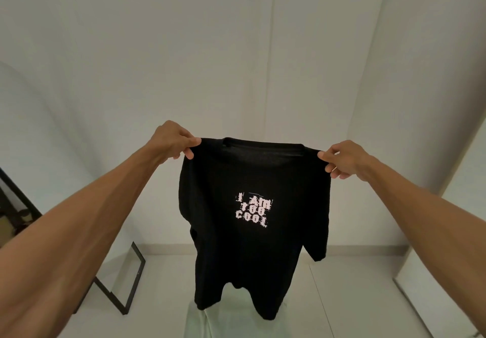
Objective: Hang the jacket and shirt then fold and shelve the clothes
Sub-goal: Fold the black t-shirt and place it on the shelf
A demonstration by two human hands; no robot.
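At the far left edge a dark-framed rack [14, 193] is leaning into view, and nearer the middle a black metal frame [131, 282] is standing on the white surface [355, 298], tilted. The left hand [171, 140] is reaching out at arm's length, its fingers and thumb curling round one shoulder of the black T-shirt [252, 258] and pinching the cloth tight. The T-shirt is hanging in the air between the two hands, front facing the person, with a pale printed slogan [253, 210] showing on the chest and its hem dangling just above a pale green cloth [223, 322] lying on the surface. The right hand [344, 160] is gripping the other shoulder the same way, fingers closed on the fabric. Plain white walls [236, 48] are filling the room behind, meeting the surface along a straight line.
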